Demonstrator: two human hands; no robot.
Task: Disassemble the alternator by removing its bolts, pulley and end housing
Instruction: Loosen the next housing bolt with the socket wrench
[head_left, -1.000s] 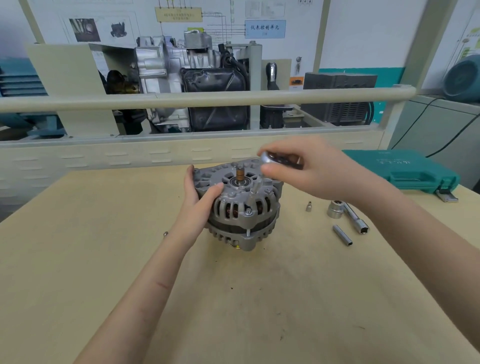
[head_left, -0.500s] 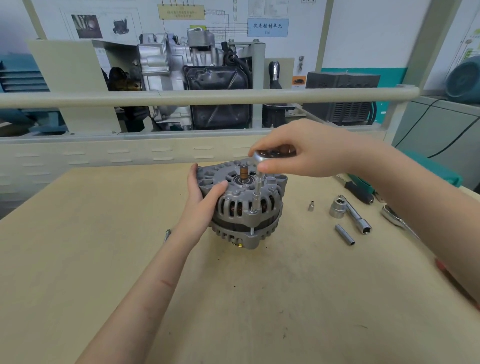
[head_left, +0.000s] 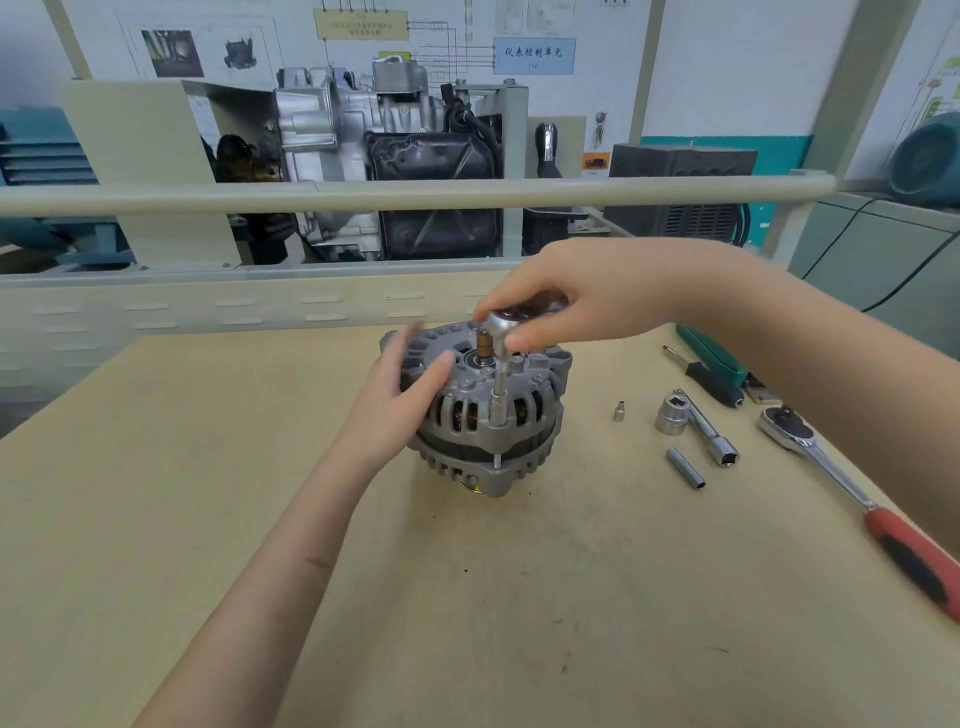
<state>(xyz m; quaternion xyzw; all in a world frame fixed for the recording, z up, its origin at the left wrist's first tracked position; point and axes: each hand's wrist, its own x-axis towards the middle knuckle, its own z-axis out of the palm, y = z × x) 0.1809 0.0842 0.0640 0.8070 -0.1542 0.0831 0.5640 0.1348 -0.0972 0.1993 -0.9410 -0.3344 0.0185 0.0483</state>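
Steadying the alternator (head_left: 483, 410) with flat left hand (head_left: 400, 395); right hand (head_left: 566, 301) grips the ratchet (head_left: 506, 325): keep its socket (head_left: 497, 408) square atop the alternator's bolt.

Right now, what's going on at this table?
A person is taking apart an alternator on the table. The left hand steadies its side, while the right hand grips a small ratchet whose socket sits upright on a bolt at the housing's edge. Loose sockets and a bigger ratchet lie to the right.
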